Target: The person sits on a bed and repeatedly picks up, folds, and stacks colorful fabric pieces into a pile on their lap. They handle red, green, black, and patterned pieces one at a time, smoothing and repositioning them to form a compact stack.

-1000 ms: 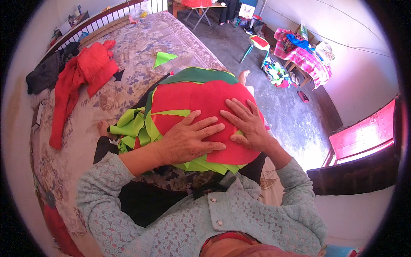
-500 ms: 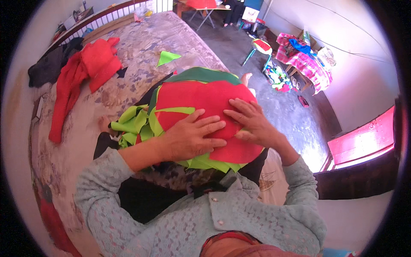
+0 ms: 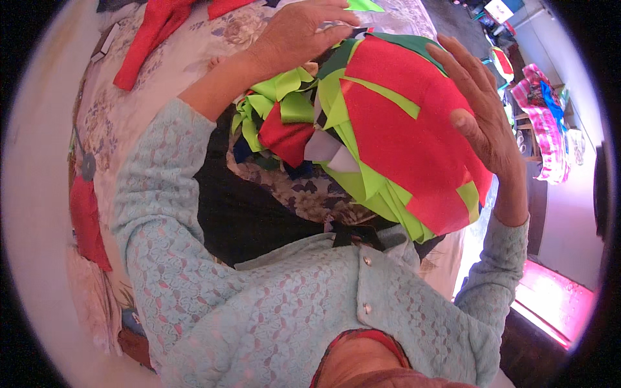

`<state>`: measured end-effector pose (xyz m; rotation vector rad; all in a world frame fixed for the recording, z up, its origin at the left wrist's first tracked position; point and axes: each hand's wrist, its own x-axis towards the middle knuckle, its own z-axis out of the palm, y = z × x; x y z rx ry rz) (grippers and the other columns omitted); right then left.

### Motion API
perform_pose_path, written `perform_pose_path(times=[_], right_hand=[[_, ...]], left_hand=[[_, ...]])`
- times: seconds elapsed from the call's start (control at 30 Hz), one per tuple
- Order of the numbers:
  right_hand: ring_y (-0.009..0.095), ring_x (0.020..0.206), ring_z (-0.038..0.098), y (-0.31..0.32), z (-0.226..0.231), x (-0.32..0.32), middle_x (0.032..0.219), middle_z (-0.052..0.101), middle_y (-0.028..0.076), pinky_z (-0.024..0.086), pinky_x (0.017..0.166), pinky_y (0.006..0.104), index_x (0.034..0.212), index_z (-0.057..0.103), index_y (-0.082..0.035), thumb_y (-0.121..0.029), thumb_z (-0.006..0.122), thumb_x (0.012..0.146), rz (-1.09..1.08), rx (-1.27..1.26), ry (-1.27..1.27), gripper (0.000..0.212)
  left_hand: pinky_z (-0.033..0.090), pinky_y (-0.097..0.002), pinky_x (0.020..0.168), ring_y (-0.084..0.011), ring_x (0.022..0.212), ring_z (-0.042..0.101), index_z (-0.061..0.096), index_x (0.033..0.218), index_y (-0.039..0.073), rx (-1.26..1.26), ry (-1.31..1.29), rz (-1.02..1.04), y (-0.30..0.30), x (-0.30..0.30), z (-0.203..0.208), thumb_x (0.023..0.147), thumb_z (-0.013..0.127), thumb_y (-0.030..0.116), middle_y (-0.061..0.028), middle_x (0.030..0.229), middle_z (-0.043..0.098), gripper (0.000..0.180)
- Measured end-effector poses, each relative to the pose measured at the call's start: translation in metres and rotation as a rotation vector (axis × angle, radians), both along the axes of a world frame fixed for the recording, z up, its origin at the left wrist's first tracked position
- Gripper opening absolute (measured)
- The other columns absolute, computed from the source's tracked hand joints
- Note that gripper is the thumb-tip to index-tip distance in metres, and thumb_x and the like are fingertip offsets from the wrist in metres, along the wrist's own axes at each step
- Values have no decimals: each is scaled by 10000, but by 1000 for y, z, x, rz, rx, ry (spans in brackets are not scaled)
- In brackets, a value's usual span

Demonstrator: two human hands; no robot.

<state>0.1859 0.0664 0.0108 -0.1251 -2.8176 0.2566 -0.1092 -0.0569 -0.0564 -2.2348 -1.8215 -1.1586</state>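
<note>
Steady one edge, ease the other flat

The red cloth lies at 2 o'clock from the middle of the view, with dark green cloth at its 12 o'clock and lime cloth fanned out at its 7 o'clock; the right hand is along its 3 o'clock edge, fingers spread and thumb apart; the left hand is off at its 10 o'clock, fingers loose, seemingly gripping nothing, above the bed.

The right palm would probably do best pressing lightly and flat, so the layers do not slide; the left could work from the 10 o'clock corner, clear of the loose scraps at 9 o'clock, smoothing outward rather than dragging.

Hard to make out: whether the right fingertips hook under the edge; whether the left ones touch anything; whether the lime sliver lies on the red cloth or shows through a gap; the green scrap and red garment are cut off at the upper rim.
</note>
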Motion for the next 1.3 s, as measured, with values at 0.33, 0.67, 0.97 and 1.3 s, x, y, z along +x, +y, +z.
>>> perform_pose_path(times=[0.33,0.67,0.97,1.3], right_hand=[[312,1390,306,-3,-41,-40,1494,341,148,194,1118,535,1431,417,-223,-616,486,857,52,104,-208,700],[310,1376,322,1,-42,-38,1449,384,155,181,1106,564,1402,440,-174,-566,472,896,99,22,-113,641],[295,1406,272,0,-42,-34,1478,344,147,143,1124,542,1424,411,-191,-566,452,913,84,3,-136,635],[298,1407,273,-1,-39,-34,1486,341,133,148,1126,542,1436,395,-203,-549,474,914,97,22,-147,631]], left_hand=[[523,-413,712,-304,783,674,727,920,114,-716,-58,361,10,-85,-137,760,652,485,-145,865,697,411],[524,-456,755,-340,901,673,692,978,40,-1076,133,604,11,-58,-167,670,710,553,-187,957,688,598],[525,-456,777,-346,909,664,697,981,60,-957,118,724,14,-55,-173,681,709,417,-180,956,683,467],[533,-410,727,-279,811,677,772,835,229,-909,63,566,8,-100,-175,641,787,311,-75,860,712,211]])
